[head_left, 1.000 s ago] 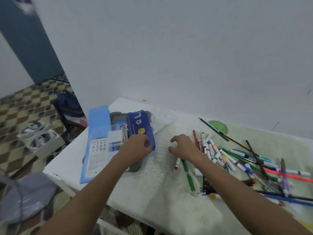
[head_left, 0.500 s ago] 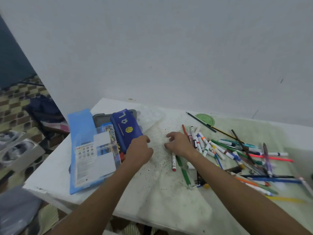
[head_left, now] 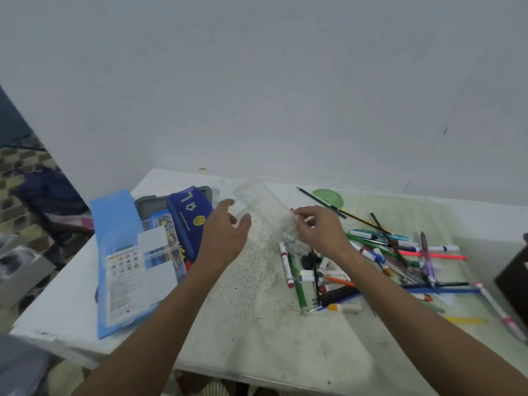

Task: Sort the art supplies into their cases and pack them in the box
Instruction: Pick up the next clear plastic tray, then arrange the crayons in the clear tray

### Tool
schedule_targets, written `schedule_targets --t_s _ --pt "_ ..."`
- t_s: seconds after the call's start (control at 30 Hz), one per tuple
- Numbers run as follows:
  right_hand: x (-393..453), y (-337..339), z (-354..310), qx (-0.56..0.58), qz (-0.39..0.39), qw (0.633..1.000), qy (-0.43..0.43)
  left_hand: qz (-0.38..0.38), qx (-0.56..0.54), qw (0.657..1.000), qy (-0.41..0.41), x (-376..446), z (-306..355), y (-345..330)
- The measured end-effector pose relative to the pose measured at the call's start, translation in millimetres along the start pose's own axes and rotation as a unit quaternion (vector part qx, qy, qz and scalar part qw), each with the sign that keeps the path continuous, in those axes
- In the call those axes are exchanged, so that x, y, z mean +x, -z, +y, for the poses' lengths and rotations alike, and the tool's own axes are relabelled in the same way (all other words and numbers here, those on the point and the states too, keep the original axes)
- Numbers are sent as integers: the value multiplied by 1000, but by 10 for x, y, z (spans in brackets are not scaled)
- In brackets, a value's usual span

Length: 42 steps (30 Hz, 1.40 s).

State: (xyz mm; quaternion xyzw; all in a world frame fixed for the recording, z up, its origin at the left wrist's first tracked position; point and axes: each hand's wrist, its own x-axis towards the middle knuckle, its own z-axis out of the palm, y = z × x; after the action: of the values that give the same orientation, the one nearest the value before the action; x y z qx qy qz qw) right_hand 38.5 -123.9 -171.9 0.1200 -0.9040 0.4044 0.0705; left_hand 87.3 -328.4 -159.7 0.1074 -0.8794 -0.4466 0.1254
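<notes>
Sorting is just starting. Most pens and markers [head_left: 380, 261] are still lying loose in a messy pile on the right half of the tabletop [head_left: 257, 324], so no case looks filled yet.

The right hand [head_left: 320, 231] is hovering at the left edge of the pile w/ fingers curled in. It seems to be pinching something small w/ a red tip, prob. a marker, but it's blurry so I can't tell for sure. The left hand [head_left: 227, 238] is hanging above the tabletop, fingers spread and loose, holding nothing. It's reaching toward a clear plastic case [head_left: 257, 201] near the back edge.

The other cases are sitting by the left edge: a dark blue pencil pouch [head_left: 190, 212] w/ a basketball on it, lying on a grey case [head_left: 151, 202], and a light blue flat pack [head_left: 120, 252] beside them. I can't see the packing box for sure.

Next, I think the left hand needs to grab the clear case and hold it open, so the right hand can drop markers in. Pens need splitting from markers too.
</notes>
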Motion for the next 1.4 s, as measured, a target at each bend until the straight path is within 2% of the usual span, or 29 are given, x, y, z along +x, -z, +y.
schedule_targets --t_s 0.07,0.2,0.3,0.47,0.63,0.83,0.97,1.03,1.13,1.2,1.4 --pt "-179 229 92 -16 -13 1000 19 -2 -3 1000 -17 26 67 15" --pt "-680 578 325 -40 -29 998 24 -149 -127 981 8 -220 183 -147" --pt "-1108 761 494 -44 -33 998 4 -191 -76 979 -16 -540 165 -352" --pt "-1768 904 770 -31 -35 998 -51 -196 44 979 -33 -1125 -46 -615" --pt "-1991 879 1007 -79 -44 996 -13 -185 89 978 -38 -1552 -24 -732" --pt "-2107 944 1088 -89 -9 996 23 -186 100 977 -29 -1855 81 -785" --pt "-2159 923 1180 -91 -15 996 1 -175 147 973 -13 -1905 106 -870" --pt "-2208 914 1189 -91 6 995 -25 -158 169 973 -5 -1892 139 -938" --pt "-2280 938 1181 -70 43 994 -72 -132 176 975 7 -1861 175 -1024" --pt "-2293 950 1212 -66 34 993 -92 -117 170 978 12 -1850 187 -1060" --pt "-2204 939 1263 -107 46 991 -66 -111 179 978 2 -1773 205 -1087"
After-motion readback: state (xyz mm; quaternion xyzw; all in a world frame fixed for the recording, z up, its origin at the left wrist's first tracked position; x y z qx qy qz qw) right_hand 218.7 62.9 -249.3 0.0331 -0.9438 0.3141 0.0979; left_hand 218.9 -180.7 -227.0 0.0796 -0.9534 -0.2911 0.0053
